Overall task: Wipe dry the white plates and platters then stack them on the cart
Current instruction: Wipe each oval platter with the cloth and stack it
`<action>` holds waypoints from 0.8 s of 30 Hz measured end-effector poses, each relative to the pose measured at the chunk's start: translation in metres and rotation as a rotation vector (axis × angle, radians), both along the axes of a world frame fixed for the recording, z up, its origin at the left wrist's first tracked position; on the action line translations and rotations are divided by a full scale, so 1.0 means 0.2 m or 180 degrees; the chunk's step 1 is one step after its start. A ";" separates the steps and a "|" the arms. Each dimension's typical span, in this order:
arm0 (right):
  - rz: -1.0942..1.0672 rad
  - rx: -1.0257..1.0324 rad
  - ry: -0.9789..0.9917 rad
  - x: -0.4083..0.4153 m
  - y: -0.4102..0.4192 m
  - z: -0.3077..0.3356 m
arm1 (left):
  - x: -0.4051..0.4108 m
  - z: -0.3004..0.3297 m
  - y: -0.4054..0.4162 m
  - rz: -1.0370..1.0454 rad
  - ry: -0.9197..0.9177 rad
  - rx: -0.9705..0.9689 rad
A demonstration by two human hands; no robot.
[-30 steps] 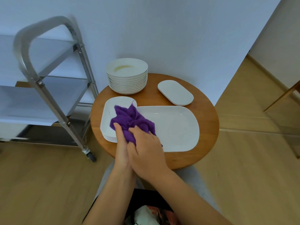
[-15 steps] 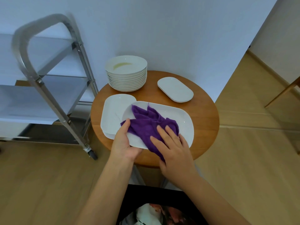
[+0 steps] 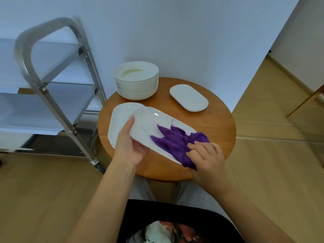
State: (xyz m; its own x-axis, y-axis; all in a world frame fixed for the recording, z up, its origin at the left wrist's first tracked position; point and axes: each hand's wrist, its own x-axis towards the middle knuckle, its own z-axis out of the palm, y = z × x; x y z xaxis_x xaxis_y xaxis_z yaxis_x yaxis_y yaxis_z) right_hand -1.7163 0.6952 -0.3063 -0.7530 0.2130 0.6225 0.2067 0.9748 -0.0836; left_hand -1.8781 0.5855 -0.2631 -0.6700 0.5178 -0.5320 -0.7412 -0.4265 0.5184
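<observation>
A large white platter [image 3: 149, 123] is held tilted above the round wooden table [image 3: 217, 130]. My left hand [image 3: 128, 144] grips its near left edge, thumb on top. My right hand [image 3: 206, 155] presses a purple cloth [image 3: 177, 141] onto the platter's right end. Under the platter's left end lies a short stack of white platters [image 3: 119, 118]. A tall stack of round white plates [image 3: 136, 79] stands at the table's back. A small oval platter [image 3: 189, 97] lies at the back right. The steel cart [image 3: 57, 95] stands to the left with bare shelves.
A white wall runs right behind the table. The cart's caster [image 3: 98, 166] rests on the wooden floor near the table's left edge. A wooden furniture leg [image 3: 305, 102] slants at the far right. My knees sit under the table's near edge.
My left hand lifted and tilted the large platter off the table. My right hand swept the purple cloth from the platter's left end toward its right end.
</observation>
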 end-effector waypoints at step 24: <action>0.0754 -0.0233 -0.0222 -0.03 0.23 0.12 | -0.13 -0.02 -0.17 -0.2390 0.0801 -0.0524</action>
